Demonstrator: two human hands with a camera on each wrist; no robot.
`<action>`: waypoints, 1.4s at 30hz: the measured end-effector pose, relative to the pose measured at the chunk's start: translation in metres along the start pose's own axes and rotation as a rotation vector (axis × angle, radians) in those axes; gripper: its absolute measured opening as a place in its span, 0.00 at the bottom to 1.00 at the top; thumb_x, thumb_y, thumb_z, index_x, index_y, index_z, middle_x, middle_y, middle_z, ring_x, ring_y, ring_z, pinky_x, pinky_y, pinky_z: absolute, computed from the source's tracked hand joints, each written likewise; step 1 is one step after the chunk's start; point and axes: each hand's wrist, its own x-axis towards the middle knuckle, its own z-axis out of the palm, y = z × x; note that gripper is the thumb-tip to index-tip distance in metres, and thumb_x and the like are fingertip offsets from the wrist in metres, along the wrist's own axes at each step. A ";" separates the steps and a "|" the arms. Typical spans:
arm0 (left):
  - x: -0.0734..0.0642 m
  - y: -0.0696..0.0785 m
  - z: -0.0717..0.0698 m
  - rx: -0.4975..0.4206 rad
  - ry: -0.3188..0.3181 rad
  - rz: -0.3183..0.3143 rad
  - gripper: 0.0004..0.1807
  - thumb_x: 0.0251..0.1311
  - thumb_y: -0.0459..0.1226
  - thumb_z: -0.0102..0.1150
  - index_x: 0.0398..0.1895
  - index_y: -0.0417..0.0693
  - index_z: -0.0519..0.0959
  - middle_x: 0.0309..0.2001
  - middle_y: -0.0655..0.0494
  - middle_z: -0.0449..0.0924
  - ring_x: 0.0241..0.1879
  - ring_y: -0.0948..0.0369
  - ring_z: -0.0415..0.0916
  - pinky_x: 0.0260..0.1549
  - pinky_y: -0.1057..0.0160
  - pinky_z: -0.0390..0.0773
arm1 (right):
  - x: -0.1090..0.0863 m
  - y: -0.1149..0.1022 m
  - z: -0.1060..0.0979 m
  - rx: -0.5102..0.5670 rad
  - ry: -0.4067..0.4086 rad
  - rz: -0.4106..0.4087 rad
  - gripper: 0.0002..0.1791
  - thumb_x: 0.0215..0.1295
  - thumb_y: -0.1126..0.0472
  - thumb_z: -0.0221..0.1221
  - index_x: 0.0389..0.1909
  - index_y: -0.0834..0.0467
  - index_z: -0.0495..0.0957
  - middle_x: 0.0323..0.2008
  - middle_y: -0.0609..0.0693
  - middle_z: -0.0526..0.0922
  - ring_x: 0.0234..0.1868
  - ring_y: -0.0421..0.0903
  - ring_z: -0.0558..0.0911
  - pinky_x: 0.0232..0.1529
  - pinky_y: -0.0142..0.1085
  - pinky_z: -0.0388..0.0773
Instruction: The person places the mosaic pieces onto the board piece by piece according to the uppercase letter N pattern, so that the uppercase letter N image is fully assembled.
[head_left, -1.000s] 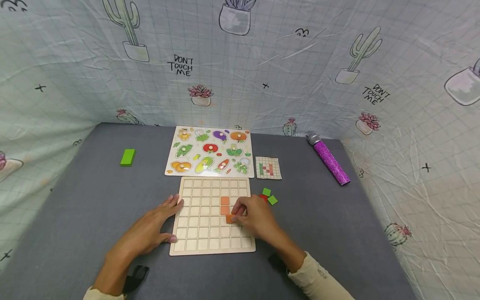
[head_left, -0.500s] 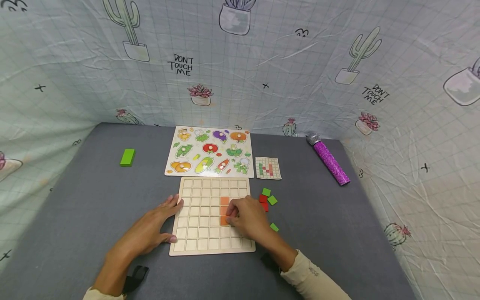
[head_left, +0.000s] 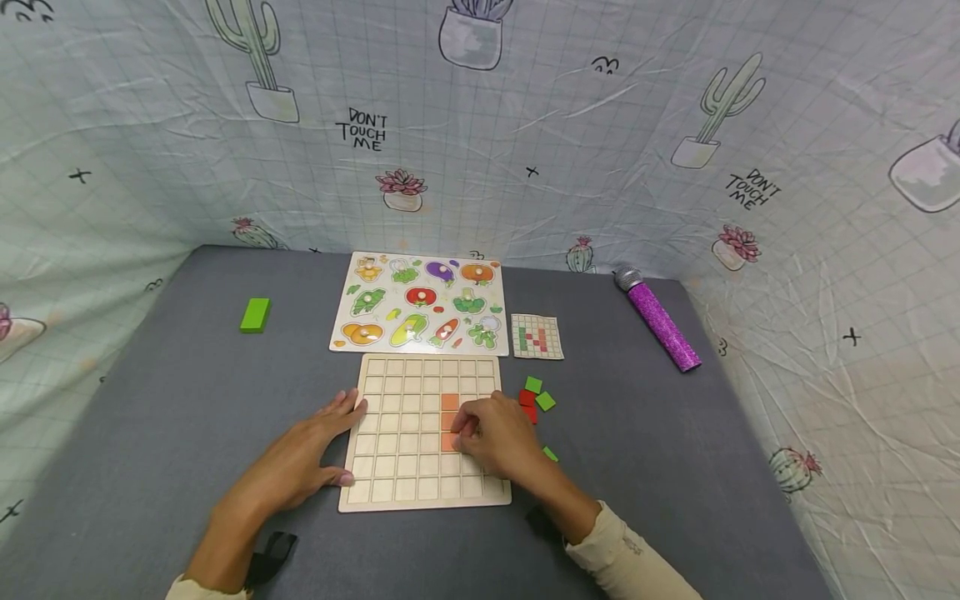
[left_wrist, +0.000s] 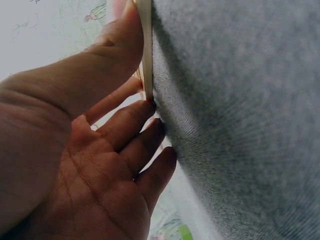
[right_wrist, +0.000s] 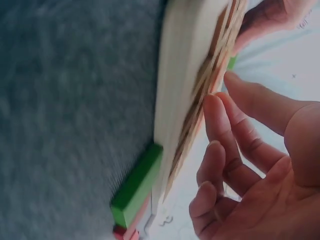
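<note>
A pale wooden grid board point(head_left: 396, 465) lies flat in front of me. My left hand point(head_left: 303, 454) rests at its left edge, fingers and thumb spread apart along the side point(left_wrist: 146, 55). Three orange tiles stand in one column of cells: a top one point(head_left: 449, 402), a middle one point(head_left: 447, 421) partly covered by fingers, and a lower one point(head_left: 447, 442). Over the board my right hand point(head_left: 498, 432) touches around the lower tile with bent fingertips. In the right wrist view its thumb point(right_wrist: 255, 97) and fingers are slightly apart, with no tile between them.
Right of the board lie green tiles point(head_left: 545, 401) and red tiles point(head_left: 527, 397). A small pattern card point(head_left: 552, 337) and a vegetable puzzle board point(head_left: 386, 312) sit behind. A purple microphone point(head_left: 663, 327) is at far right, a green block point(head_left: 256, 315) at left.
My right hand has moved slightly left, bringing the third orange tile into the cell below the other two; the tile now lies flat and the fingers have loosened. The left hand stays put.
</note>
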 end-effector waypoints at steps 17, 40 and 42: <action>-0.001 0.001 0.001 -0.007 0.005 -0.006 0.55 0.47 0.39 0.84 0.80 0.41 0.66 0.83 0.40 0.58 0.82 0.37 0.57 0.72 0.35 0.65 | -0.020 0.026 -0.036 0.144 0.066 0.020 0.12 0.53 0.66 0.80 0.38 0.54 0.90 0.35 0.47 0.90 0.40 0.49 0.81 0.41 0.35 0.77; -0.001 0.001 0.003 -0.007 0.006 -0.006 0.55 0.47 0.39 0.83 0.80 0.40 0.66 0.83 0.40 0.58 0.81 0.37 0.57 0.72 0.35 0.65 | -0.040 0.064 -0.035 -0.002 0.082 0.124 0.15 0.50 0.66 0.82 0.38 0.52 0.90 0.34 0.43 0.87 0.42 0.44 0.79 0.51 0.45 0.76; -0.001 0.001 0.003 -0.008 0.004 -0.005 0.55 0.48 0.39 0.83 0.80 0.40 0.66 0.83 0.40 0.58 0.82 0.37 0.57 0.72 0.35 0.64 | -0.040 0.065 -0.033 -0.029 0.084 0.127 0.14 0.50 0.65 0.82 0.37 0.51 0.90 0.33 0.43 0.86 0.40 0.42 0.77 0.49 0.43 0.77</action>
